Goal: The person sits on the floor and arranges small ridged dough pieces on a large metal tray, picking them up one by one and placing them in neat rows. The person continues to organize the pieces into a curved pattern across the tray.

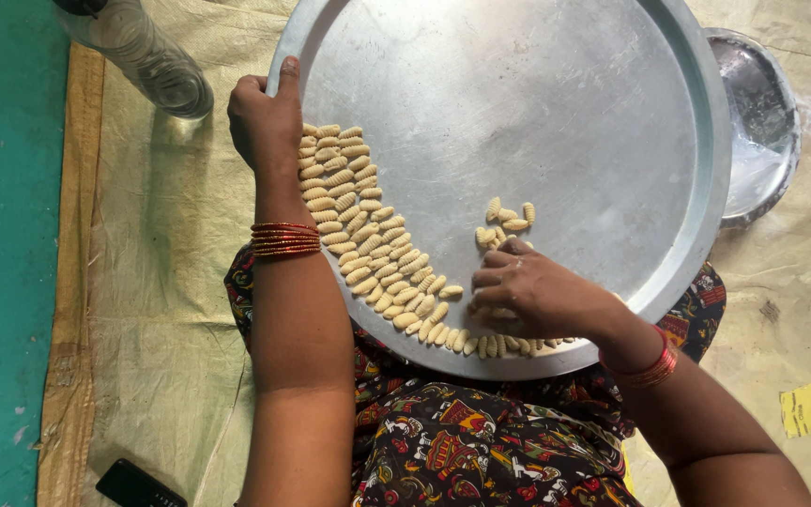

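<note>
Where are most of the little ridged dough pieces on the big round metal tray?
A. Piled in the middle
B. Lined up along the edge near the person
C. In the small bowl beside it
B: the ridged dough pieces lie in rows curving along the metal tray rim nearest the person.

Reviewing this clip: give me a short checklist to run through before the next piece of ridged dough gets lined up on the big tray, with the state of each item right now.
1. Left hand steadies the metal tray at its rim: ok.
2. Right hand is over the near end of the row of ridged dough pieces: ok.
3. Loose pieces lie just beyond the right hand's fingers: ok.
4. Bare tray surface remains for more pieces: ok.
5. Whether the right hand holds a piece: cannot tell, the fingers are curled under.
6. Glass bottle stands off the tray beside the left hand: ok.
</note>
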